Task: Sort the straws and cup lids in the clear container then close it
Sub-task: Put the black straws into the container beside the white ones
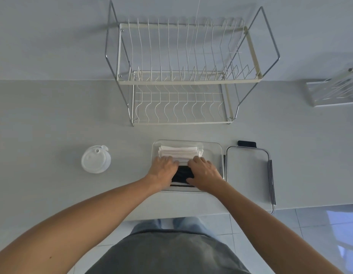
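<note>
Two hands work inside the clear container [211, 144] in your head view, the only view there is. Your left hand [164, 167] and right hand [203, 171] both lie palm down with fingers spread flat, gripping nothing, and press on the straws where the white paper-wrapped bundle [178, 151] at the far side meets the black bundle [181, 176] at the near side. That flat press looks meant to square the two kinds into separate rows and keep them low enough for the cover to seat.

The container sits on the counter [53, 119] just in front of you, below the wire dish rack [181, 76]. Just to its right lies the container lid [247, 173], flat and apart from the box, with dark clips showing at its far and right edges; you left it close so that closing is a short reach. A thin dark piece, perhaps a stray straw, lies between box and cover, but it is too thin to tell.

Well to the left stands the stack of white cup lids [96, 159], not yet in the container. Judging by this, the straws are nearly sorted, and the cup lids and the closing remain.
</note>
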